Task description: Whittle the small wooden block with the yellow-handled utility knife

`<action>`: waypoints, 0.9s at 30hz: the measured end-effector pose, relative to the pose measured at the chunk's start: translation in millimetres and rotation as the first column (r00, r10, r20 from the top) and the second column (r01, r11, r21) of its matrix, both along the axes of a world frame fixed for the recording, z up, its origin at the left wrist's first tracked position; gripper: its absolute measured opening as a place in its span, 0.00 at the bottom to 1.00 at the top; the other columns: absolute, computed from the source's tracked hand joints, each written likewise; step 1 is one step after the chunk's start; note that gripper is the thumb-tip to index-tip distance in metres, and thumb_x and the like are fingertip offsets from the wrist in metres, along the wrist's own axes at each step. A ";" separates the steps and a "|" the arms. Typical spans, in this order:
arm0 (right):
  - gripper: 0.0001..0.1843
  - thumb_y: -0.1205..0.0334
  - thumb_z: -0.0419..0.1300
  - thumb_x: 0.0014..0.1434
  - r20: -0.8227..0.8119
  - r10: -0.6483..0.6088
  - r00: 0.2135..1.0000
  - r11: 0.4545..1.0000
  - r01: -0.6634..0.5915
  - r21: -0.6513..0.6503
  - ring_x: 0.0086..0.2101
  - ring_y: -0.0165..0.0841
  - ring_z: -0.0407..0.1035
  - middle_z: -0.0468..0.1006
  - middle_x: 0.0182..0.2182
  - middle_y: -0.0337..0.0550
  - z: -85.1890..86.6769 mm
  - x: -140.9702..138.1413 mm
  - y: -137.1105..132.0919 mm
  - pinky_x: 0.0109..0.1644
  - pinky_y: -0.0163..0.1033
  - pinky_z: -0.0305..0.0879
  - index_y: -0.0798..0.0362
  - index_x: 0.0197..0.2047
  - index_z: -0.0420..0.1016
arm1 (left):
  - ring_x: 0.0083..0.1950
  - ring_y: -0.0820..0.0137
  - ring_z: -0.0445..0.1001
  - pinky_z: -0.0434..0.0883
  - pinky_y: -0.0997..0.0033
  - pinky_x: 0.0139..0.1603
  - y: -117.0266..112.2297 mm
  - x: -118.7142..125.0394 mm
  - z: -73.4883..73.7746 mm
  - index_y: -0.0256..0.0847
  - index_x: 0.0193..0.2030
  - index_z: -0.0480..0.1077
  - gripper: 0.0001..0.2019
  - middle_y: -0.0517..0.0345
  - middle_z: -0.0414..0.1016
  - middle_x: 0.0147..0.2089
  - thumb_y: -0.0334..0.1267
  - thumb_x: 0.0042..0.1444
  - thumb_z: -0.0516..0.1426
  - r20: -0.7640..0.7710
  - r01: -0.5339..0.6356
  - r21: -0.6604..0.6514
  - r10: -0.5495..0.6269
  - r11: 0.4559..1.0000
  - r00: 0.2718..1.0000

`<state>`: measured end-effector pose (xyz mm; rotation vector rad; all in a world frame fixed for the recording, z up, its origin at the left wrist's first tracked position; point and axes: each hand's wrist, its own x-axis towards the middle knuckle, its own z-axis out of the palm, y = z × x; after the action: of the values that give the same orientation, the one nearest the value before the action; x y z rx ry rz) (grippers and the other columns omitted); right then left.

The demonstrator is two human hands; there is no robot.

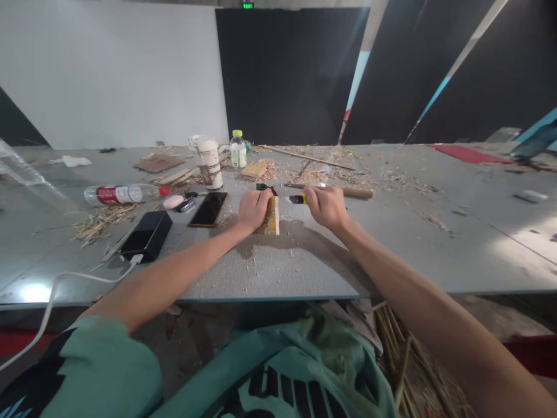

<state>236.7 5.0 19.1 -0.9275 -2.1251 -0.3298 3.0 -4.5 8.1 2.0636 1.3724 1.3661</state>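
Note:
My left hand (253,210) is closed on a small wooden block (272,219) with a yellow patterned face, held on edge against the table. In my right hand (325,204) is a utility knife (298,199) with a black and yellow handle. Its thin blade points left toward the top of the block; whether it touches the wood I cannot tell. Just beyond my right hand lies a long wooden-handled tool (357,193). A dark object (266,188) shows behind my left fingers, mostly hidden.
Left of my hands are a phone (209,209), a black box (148,235) with a white cable, a bottle lying down (126,194) and a paper cup (209,165). Farther back stand a green-capped bottle (238,151) and a flat wood piece (255,169) among shavings. The table edge (282,299) is near my body.

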 end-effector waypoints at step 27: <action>0.26 0.51 0.40 0.76 0.202 0.188 0.961 0.964 -0.142 -0.223 0.24 0.31 0.49 0.64 0.23 0.39 -7.6 -21.5 -8.6 0.33 0.43 0.40 0.49 0.27 0.60 | 0.28 0.67 0.62 0.52 0.62 0.33 18.2 -5.4 -0.8 0.44 0.19 0.53 0.24 0.58 0.60 0.21 0.36 0.70 0.49 0.023 -0.175 -0.045 0.176 0.984 0.984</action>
<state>215.2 -3.6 11.5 -0.8523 -2.4620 -0.1328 -2.4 13.7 7.3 1.9282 1.5901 1.4138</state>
